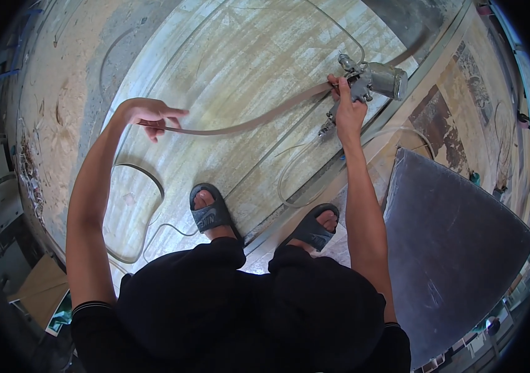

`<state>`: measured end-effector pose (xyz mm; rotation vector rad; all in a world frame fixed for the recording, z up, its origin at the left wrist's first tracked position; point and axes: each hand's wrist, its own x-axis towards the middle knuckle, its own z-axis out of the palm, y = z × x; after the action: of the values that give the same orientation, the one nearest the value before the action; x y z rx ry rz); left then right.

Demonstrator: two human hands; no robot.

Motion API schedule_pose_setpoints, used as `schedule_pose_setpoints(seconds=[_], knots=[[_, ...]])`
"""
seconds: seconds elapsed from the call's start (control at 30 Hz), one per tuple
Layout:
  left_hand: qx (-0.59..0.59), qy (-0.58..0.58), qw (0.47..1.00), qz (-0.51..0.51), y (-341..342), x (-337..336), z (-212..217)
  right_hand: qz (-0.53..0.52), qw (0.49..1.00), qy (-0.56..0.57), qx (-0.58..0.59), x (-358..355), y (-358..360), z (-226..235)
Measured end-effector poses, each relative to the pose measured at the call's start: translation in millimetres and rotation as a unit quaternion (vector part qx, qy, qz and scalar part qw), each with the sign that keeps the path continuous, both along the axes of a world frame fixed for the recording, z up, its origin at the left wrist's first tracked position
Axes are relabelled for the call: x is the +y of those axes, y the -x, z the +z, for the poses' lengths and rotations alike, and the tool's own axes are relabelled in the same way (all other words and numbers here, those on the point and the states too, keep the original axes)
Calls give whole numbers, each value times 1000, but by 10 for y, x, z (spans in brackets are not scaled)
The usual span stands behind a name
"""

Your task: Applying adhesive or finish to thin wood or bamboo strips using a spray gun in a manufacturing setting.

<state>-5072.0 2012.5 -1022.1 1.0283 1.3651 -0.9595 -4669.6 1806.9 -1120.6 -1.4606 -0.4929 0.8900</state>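
Observation:
A long, narrow brown flexible strip [259, 124] sags between my two hands and runs on past the right hand toward the upper right. Around its near end my left hand [150, 117] is closed, forefinger stretched out. My right hand [348, 109] grips a metal spray gun [359, 84] with a silvery, paint-stained cup [389, 81] lying to its right. The strip passes by the right fingertips, behind the gun; whether those fingers also pinch it is hidden. Below the left hand, a loop of similar strip [162, 186] lies on the pale streaked board [215, 68].
Thin hose [282, 186] curls over the board near my sandalled feet [212, 211]. At the right leans or lies a large dark panel [458, 242]. A long straight edge [395, 121] runs diagonally beside the board. Debris [32, 177] lies at the far left.

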Motion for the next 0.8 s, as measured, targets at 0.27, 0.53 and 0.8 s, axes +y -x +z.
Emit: schedule_pose_setpoints(seconds=[0.27, 0.53, 0.8], knots=[[-133, 20, 991, -2, 120, 143, -135, -4, 1000, 6, -2, 43, 56, 11], [-117, -120, 982, 91, 401, 2, 246, -15, 998, -12, 60, 58, 61, -96], [-153, -127, 976, 87, 328, -191, 281, 7, 998, -18, 53, 89, 176, -90]])
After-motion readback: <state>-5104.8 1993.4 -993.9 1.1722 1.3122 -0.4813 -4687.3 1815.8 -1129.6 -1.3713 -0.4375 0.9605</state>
